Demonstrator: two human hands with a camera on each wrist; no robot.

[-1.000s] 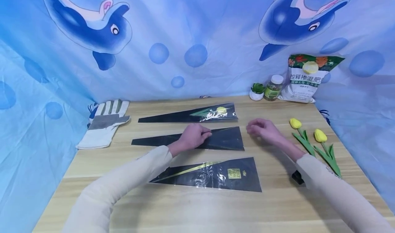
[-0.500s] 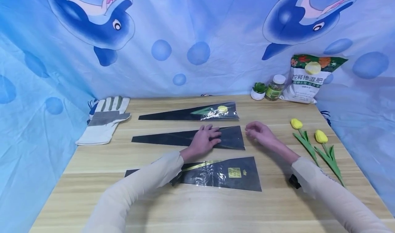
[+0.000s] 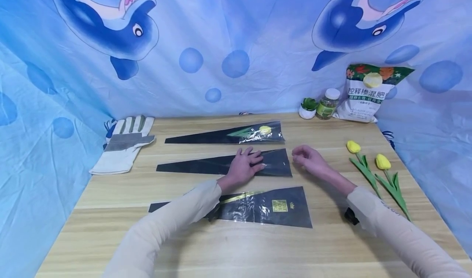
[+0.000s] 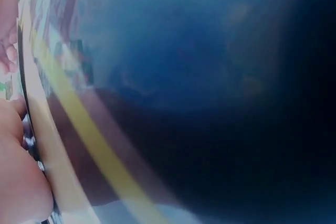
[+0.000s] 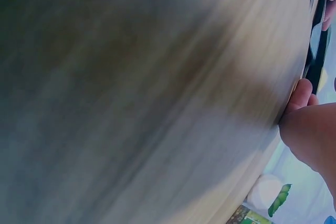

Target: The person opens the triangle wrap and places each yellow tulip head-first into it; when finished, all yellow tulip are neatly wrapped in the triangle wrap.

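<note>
Three dark tapered flower sleeves lie on the table in the head view. On the middle sleeve (image 3: pixel 199 165) my left hand (image 3: pixel 241 168) rests palm down with its fingers spread. My right hand (image 3: pixel 312 161) is just off that sleeve's wide right end, its fingers loosely bent and holding nothing; in the right wrist view the thumb side of this hand (image 5: pixel 312 135) is low over the wood. A yellow tulip (image 3: pixel 264 129) is inside the back sleeve (image 3: pixel 199 137). The front sleeve (image 3: pixel 300 212), with gold print, lies partly under my left forearm and fills much of the left wrist view.
Two loose yellow tulips, one nearer (image 3: pixel 383 162) and one farther (image 3: pixel 353 147), lie at the right. A white and grey glove (image 3: pixel 123 147) is at the left. Along the back right stand a small potted plant (image 3: pixel 308 107), a lidded jar (image 3: pixel 328 104) and a fertilizer bag (image 3: pixel 365 93).
My left hand was pinching at the middle sleeve a second ago; it has moved right and flattened with fingers spread on it. My right hand has shifted slightly left toward the sleeve's end.
</note>
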